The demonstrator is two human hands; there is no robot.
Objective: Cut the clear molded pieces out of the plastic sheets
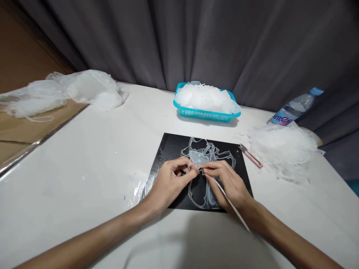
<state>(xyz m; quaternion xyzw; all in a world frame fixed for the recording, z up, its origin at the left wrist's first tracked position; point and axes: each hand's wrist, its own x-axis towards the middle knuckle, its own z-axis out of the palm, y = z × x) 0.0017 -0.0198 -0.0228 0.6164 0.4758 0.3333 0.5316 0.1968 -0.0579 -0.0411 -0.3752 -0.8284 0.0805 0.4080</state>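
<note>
A translucent, whitish moulded sheet with cut-out, looping outlines (pixel 199 157) lies spread over a black mat (pixel 172 144). My left hand (pixel 174 179) is closed, its thumb and fingers pinching the sheet near the middle of the mat. Fingertip to fingertip with it, my right hand (pixel 228 183) pinches the same edge from the right. Whatever small part sits between the fingertips is mostly hidden. A thin white cord or strip (pixel 234 209) runs from under my right hand down along the forearm. Pink-handled thread snips (pixel 251 155) rest at the mat's right edge.
Behind the mat stands a turquoise basket (pixel 207 114) heaped with white translucent pieces. A pile of clear scraps (pixel 288 149) lies at right, before a water bottle (pixel 294 108). Bagged white pieces (pixel 89 87) lie at left, partly over cardboard (pixel 64 116). A grey curtain (pixel 174 41) hangs behind.
</note>
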